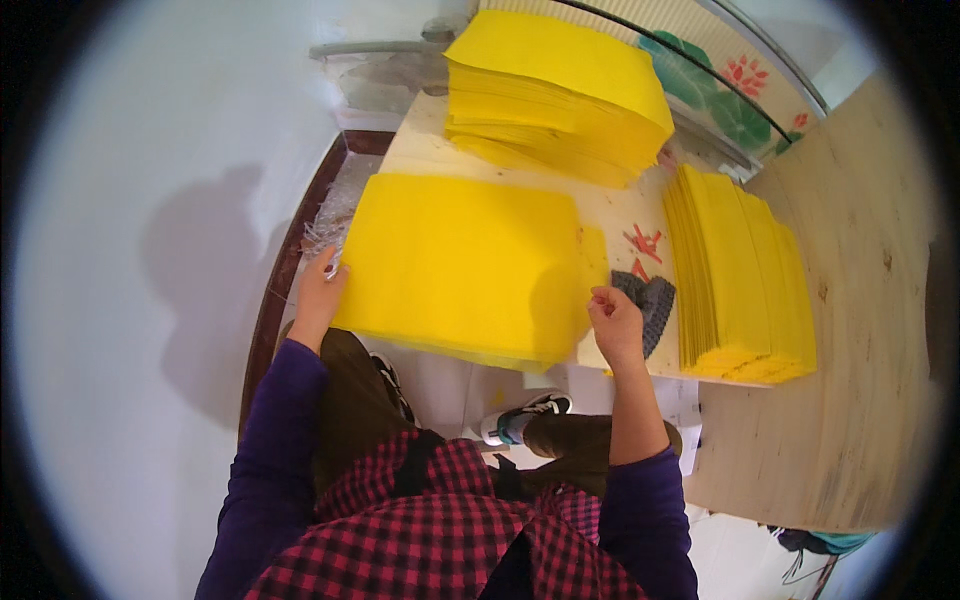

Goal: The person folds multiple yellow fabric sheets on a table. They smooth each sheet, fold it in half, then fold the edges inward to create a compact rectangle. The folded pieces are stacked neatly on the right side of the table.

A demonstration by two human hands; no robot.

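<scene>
A wide yellow cloth-like sheet [450,260] lies flat in front of me on the table, its near edge hanging over the front and other yellow layers showing beneath and at its right. My left hand [320,295] is at its left edge, thumb and fingers closed about the border; the fingertips are partly hidden. By the right edge, my right hand [617,325] has its fingers curled and pressed together. Whether anything is between them I cannot make out. Just behind that hand lies a grey knitted piece [655,307].
A thick pile of yellow sheets [555,90] stands at the back. Another yellow bundle [745,280] sits at the right, beside a wooden board [830,330]. Small red strips [645,242] lie on the pale wooden table [620,205]. A white wall [130,330] is close on the left.
</scene>
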